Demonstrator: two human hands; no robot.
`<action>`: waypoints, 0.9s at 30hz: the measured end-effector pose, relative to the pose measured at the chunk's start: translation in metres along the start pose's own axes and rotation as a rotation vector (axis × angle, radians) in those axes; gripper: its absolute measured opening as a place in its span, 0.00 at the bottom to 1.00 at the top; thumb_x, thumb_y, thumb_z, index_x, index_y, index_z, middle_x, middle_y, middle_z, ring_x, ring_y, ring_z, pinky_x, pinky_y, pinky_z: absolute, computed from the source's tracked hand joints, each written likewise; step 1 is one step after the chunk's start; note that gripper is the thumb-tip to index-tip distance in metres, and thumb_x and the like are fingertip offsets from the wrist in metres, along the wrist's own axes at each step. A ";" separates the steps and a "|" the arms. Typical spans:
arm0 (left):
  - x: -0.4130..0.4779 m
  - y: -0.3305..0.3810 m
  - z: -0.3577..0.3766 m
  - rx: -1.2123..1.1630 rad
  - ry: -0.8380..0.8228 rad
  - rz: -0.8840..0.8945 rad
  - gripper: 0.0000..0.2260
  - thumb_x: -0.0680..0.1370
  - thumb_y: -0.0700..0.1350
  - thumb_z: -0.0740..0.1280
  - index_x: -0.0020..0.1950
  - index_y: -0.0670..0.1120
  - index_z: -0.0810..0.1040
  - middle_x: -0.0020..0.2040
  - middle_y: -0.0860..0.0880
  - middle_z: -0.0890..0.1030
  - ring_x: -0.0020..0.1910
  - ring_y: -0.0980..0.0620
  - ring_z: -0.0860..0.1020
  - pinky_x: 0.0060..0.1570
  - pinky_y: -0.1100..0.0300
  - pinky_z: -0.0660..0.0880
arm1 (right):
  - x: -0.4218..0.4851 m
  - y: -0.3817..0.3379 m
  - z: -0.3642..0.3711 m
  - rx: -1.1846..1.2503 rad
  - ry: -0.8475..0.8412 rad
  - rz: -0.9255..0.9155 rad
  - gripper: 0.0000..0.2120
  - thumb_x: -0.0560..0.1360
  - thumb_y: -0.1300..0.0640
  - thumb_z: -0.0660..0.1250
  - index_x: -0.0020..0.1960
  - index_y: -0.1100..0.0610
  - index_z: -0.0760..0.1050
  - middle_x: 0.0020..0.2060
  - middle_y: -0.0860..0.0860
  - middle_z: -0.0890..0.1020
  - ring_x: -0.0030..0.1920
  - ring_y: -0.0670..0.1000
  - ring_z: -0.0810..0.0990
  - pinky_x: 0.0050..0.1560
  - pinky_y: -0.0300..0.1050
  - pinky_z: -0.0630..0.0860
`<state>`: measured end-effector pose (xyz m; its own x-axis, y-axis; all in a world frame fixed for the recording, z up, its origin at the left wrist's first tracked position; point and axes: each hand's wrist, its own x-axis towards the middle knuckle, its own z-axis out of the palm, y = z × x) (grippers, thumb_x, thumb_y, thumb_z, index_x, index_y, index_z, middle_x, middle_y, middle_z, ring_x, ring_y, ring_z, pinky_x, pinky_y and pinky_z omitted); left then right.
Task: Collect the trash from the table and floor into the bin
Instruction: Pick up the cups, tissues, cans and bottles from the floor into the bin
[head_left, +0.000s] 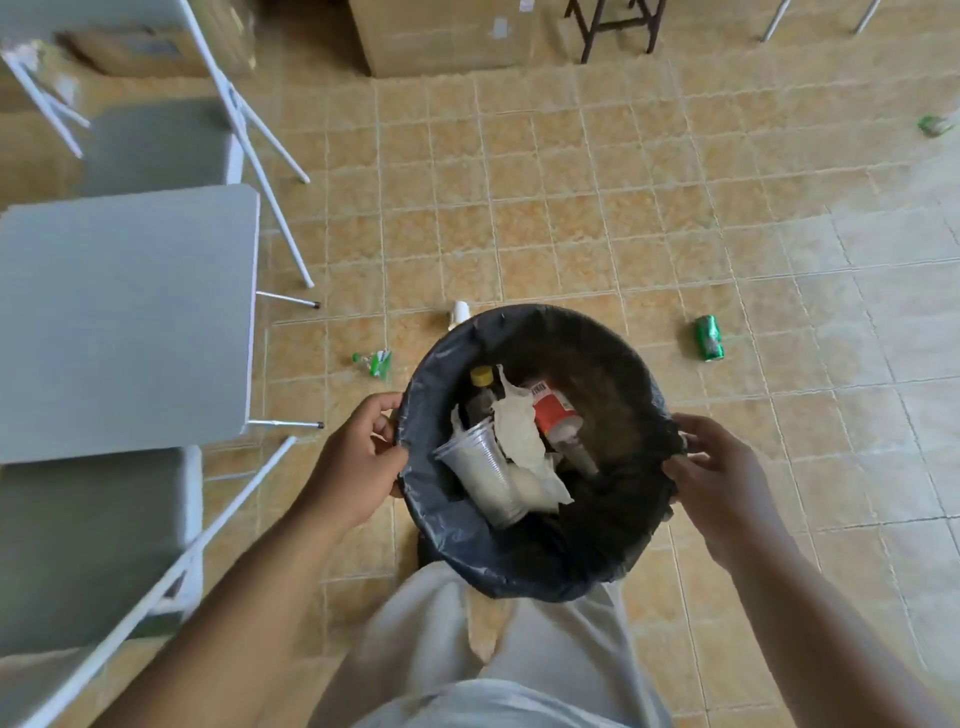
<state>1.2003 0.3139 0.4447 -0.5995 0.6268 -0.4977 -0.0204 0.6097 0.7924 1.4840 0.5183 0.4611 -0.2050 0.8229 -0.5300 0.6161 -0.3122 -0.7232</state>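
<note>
A round bin (623, 545) lined with a black bag is in front of my legs. My left hand (358, 457) grips its left rim and my right hand (722, 478) grips its right rim. Inside lie a clear plastic cup (480, 475), crumpled white paper (519, 431), a bottle with a yellow cap (480, 379) and an orange-red can (553, 410). On the tiled floor lie a green can (709, 338) to the right, a crushed green-labelled bottle (375, 362) to the left, a white cup (460, 313) just behind the bin, and a green item (935, 124) far right.
A grey folding table (124, 322) with white legs stands at the left, with grey chair seats (156, 145) beyond and nearer than it. Cardboard boxes (441, 36) and a dark stool frame (613, 26) stand at the far wall.
</note>
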 end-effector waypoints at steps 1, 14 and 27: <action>0.004 -0.005 0.005 -0.021 0.027 -0.027 0.24 0.70 0.38 0.66 0.57 0.66 0.75 0.43 0.48 0.74 0.40 0.39 0.78 0.35 0.40 0.82 | 0.016 0.000 0.003 -0.013 -0.030 -0.013 0.26 0.70 0.73 0.63 0.51 0.43 0.80 0.42 0.51 0.83 0.29 0.48 0.82 0.27 0.47 0.80; 0.232 -0.193 0.102 -0.078 0.191 -0.128 0.24 0.73 0.33 0.66 0.63 0.56 0.75 0.38 0.55 0.74 0.38 0.47 0.78 0.34 0.42 0.82 | 0.292 0.108 0.159 -0.233 -0.127 -0.147 0.29 0.67 0.64 0.62 0.51 0.29 0.77 0.42 0.44 0.82 0.40 0.51 0.84 0.36 0.49 0.82; 0.475 -0.341 0.175 -0.065 0.079 0.085 0.25 0.74 0.28 0.64 0.66 0.51 0.72 0.41 0.44 0.70 0.40 0.44 0.76 0.32 0.55 0.80 | 0.527 0.238 0.285 -0.210 -0.097 -0.333 0.28 0.71 0.73 0.64 0.56 0.42 0.80 0.41 0.56 0.76 0.41 0.59 0.78 0.45 0.60 0.79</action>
<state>1.0621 0.4882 -0.1239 -0.6623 0.6334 -0.4003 -0.0167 0.5216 0.8530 1.3058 0.7425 -0.1161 -0.4844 0.8106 -0.3291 0.6440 0.0758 -0.7613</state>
